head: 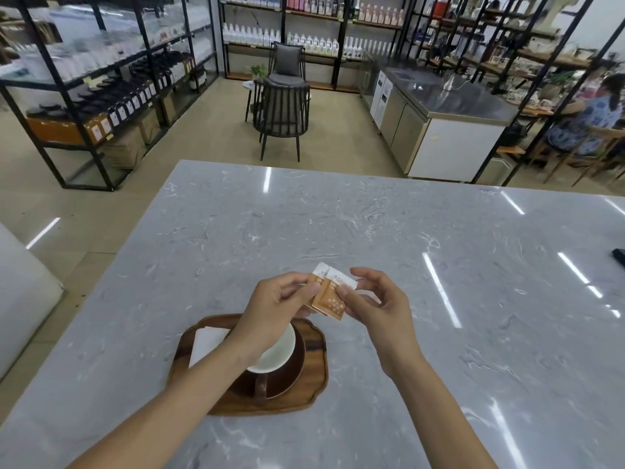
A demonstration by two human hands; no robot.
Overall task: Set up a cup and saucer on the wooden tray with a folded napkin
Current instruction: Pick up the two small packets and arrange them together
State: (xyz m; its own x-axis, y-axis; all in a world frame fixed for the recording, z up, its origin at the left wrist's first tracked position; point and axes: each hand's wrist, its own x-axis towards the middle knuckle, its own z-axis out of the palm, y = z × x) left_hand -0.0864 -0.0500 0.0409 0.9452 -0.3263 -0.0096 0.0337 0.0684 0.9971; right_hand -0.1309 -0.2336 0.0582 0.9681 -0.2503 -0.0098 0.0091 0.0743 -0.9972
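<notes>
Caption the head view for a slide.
Both hands hold two orange packets above a cup, saucer and napkin on a wooden tray.

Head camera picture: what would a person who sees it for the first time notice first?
First, the two orange-and-white packets pinched between the left hand and the right hand, above the grey marble table. Just below, near the table's front edge, the wooden tray carries a brown cup with a white inside on a brown saucer, and a white folded napkin at its left.

Print on orange sachets too blurred to read
</notes>
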